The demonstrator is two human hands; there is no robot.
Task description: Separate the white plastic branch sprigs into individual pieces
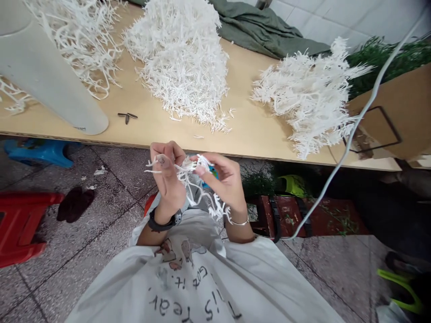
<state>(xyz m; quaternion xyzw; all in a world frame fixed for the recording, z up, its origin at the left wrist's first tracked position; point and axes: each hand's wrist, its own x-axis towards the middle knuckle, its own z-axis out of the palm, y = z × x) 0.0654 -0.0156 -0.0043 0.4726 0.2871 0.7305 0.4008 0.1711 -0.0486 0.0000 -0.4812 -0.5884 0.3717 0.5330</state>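
Both hands are over the table's front edge, in front of my chest. My left hand (170, 181) is closed with thumb and fingers pinching thin white branched strands, some poking out past its fingertips on the left. My right hand (225, 179) grips the other side of the same white branched plastic sprig (191, 186) between thumb and fingers. Curly loose strands from it hang below, towards my right wrist. Beyond my hands, a big heap of short white sprigs (188, 58) lies on the tabletop (242, 130). To its right rests a cluster of assembled-looking white sprigs (310, 89).
A tall whitish cylinder (57, 85) stands at the left, before tangled white branches (84, 40). Sunflower seeds (127, 116) lie beside it. A pale cable (350, 134) hangs across the right side, past a cardboard box (397, 107). Red (23, 224) and blue (38, 152) stools stand left.
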